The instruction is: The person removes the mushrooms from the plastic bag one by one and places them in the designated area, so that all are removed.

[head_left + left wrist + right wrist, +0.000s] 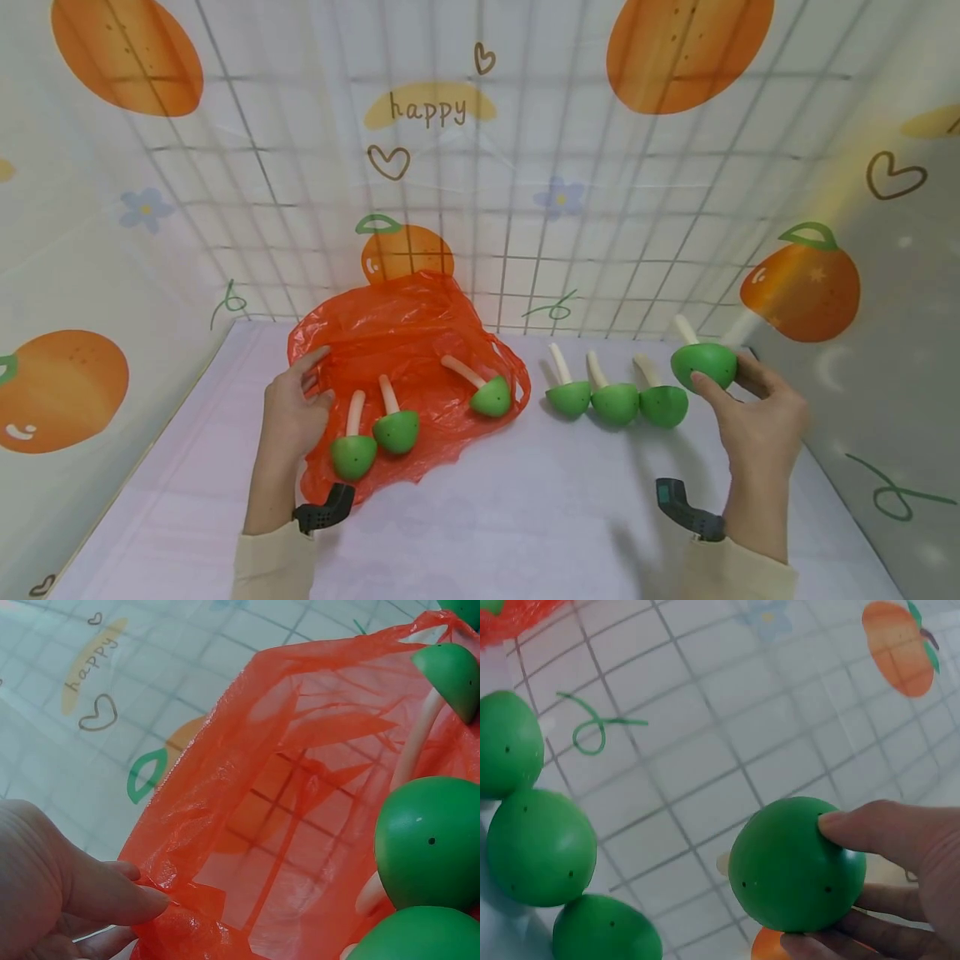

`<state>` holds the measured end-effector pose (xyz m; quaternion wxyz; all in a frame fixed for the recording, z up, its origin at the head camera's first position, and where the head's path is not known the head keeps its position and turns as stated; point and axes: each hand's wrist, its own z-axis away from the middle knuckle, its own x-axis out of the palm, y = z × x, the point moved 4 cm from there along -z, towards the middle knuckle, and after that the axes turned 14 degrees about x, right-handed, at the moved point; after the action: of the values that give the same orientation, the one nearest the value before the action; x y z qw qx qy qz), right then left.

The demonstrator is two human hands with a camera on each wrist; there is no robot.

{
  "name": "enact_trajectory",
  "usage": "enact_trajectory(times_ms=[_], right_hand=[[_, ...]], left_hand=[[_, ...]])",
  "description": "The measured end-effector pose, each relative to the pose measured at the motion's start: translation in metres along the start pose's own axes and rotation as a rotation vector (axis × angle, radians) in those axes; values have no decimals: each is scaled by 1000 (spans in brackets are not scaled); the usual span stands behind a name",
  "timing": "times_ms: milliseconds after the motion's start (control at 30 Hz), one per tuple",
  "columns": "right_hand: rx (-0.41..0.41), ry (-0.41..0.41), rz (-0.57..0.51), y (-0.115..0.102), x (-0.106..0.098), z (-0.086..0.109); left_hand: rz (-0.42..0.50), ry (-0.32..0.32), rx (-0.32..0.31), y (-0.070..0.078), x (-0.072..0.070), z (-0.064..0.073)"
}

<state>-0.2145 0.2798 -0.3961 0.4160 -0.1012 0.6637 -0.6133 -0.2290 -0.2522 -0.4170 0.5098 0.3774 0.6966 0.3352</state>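
On the left of the pale counter [510,525], the edge of a red bag [390,325] is pinched by the left hand [295,414], perhaps to steady the film beneath three green-capped mushrooms [396,432]. At right, another mushroom [708,362] is held by its cap in the right hand [765,417], stem uppermost, beside a row of three [615,406]. On the sheet [645,187] behind, "happy" [428,110] is printed; no brand is seen.

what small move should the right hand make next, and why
I'd probably lower the held green-capped toy mushroom onto the table: the right hand holds it raised near the right end of three matching mushrooms lined up there.
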Motion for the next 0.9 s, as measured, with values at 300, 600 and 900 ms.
enact_trajectory(times_ms=[300, 600, 900], right_hand=[[62, 12, 0, 19, -1, -16], [128, 42, 3, 42, -1, -31], [170, 38, -6, 62, 0, -45]], left_hand=[[0, 0, -5, 1, 1, 0], [-14, -1, -3, 0, 0, 0], [-11, 9, 4, 0, 0, 0]])
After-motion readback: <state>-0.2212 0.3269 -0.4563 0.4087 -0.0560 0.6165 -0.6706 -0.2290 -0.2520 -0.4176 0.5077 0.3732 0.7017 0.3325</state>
